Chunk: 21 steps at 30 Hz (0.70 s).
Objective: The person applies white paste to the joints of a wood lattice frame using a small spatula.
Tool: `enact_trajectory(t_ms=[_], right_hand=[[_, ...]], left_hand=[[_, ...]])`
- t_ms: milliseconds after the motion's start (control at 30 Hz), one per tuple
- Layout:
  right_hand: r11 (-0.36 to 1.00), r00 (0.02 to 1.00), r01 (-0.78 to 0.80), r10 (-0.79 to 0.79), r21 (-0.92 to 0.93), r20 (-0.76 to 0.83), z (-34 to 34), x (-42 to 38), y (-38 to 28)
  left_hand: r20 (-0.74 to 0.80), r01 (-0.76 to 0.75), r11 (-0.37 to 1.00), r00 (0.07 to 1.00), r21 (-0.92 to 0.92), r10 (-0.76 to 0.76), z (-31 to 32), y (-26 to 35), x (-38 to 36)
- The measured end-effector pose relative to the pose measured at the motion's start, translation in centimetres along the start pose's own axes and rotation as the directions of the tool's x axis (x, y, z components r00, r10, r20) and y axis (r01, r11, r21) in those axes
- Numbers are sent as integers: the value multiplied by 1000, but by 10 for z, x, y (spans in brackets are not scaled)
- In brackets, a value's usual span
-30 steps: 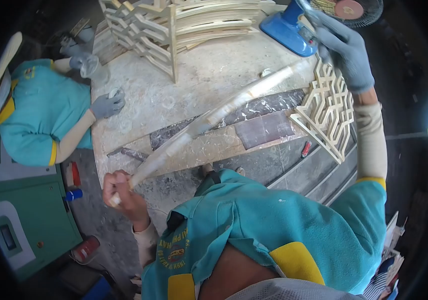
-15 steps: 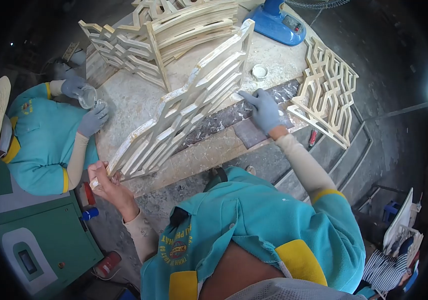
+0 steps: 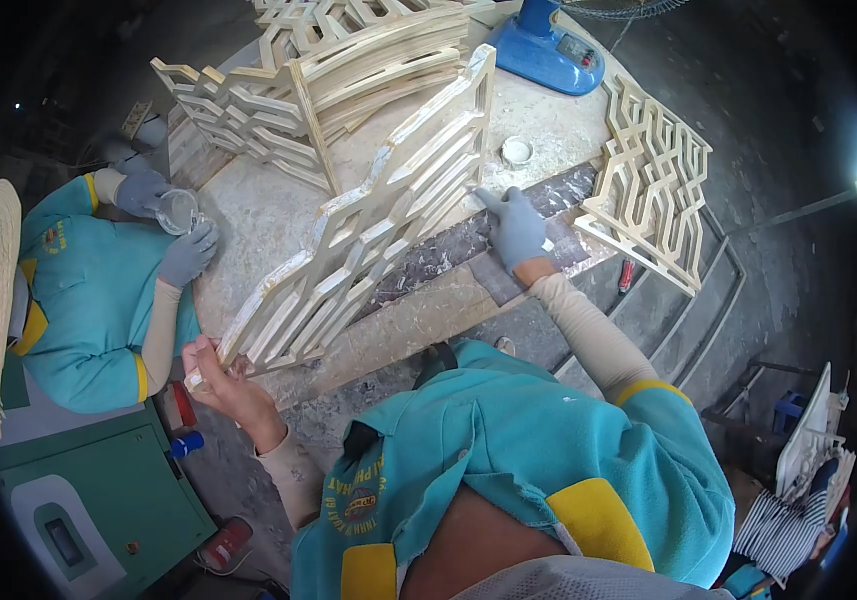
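Observation:
A tall pale wooden lattice panel (image 3: pixel 348 235) stands tilted on the worktable, with whitish smears along its upper edge. My bare left hand (image 3: pixel 233 388) is closed around its lower left corner. Near the panel's right end is my right hand (image 3: pixel 518 232), in a grey glove. Its index finger points toward the wood, while the other fingers look curled. A small white bit shows at the far side of this hand; what it belongs to is hidden. Just beyond lies a small round dish (image 3: pixel 516 151) of whitish material.
More lattice panels (image 3: pixel 653 185) lie at the right, with others stacked at the back beside a blue fan base (image 3: pixel 553 60). A co-worker (image 3: pixel 98 290) at the left holds a clear cup (image 3: pixel 177 212) in gloved hands. Below stands a green machine (image 3: pixel 98 500).
My right hand has shifted slightly left and down, and its index finger now points more steeply toward the panel. My left hand keeps its hold on the corner.

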State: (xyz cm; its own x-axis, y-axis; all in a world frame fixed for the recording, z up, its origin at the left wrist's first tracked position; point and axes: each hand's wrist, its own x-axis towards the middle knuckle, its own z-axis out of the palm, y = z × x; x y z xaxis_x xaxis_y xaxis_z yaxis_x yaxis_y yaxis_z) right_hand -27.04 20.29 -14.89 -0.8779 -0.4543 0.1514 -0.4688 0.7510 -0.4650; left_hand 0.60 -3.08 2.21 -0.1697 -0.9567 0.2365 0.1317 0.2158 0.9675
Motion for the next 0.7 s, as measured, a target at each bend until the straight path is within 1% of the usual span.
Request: enact_trajectory(t_ms=[33,100,133,167,233,267,333,367,433,467,500,533,567,600,633,700], right_hand=[[1000,1000,-4,4,1,-2,2,-3,-5],[997,998,63,-61,-45,34,8,-17,-14],[994,992,100,-97,-34,75,15,-24,-12],[995,993,98,-95,-34,76,16,-26,-9],[990,990,55,-71,126,124,10,-24,-8],[990,990,54,-70,127,125,8,-19,-9],[993,990,-95,87,76,107,5,-4,-7],[993,990,-97,89,74,106,5,-8,-12],[997,994,59,-54,-47,97,6,-21,-29],[997,994,56,-51,-49,93,3,-27,-33],[996,982,83,-80,-12,173,-1,-36,-38],[994,963,109,-112,28,247,-3,-38,-41],[994,965,108,-110,25,238,1,-37,-32],[981,962,102,-140,167,233,9,-37,-14],[947,960,94,-168,307,225,4,-36,-7],[985,964,-60,14,165,265,-29,-24,4]], left_hand=[[4,-1,1000,1000,0,1,1,0,-1],[-1,-5,1000,1000,6,5,-1,0,-2],[-1,-3,1000,1000,5,3,-4,-2,-2],[-1,-2,1000,1000,-9,2,-8,-4,-2],[-7,-3,1000,1000,-29,3,-11,-9,0],[-5,0,999,1000,-38,0,-13,-11,1],[3,6,999,1000,-44,-6,-15,-11,1],[5,6,999,1000,-46,-6,-15,-11,1],[10,4,999,1000,-52,-4,-9,-7,-1],[-22,2,1000,1000,-26,-3,-2,-2,-4],[-50,1,1000,999,2,-1,1,1,-5],[-42,-1,1000,999,-3,1,0,0,-4],[-19,8,1000,1000,-13,-8,-3,-3,-4],[5,17,1000,1000,-21,-17,-7,-3,-4],[10,15,1000,1000,-23,-15,-8,-2,-4],[2,0,1000,1000,16,0,-8,0,-4]])
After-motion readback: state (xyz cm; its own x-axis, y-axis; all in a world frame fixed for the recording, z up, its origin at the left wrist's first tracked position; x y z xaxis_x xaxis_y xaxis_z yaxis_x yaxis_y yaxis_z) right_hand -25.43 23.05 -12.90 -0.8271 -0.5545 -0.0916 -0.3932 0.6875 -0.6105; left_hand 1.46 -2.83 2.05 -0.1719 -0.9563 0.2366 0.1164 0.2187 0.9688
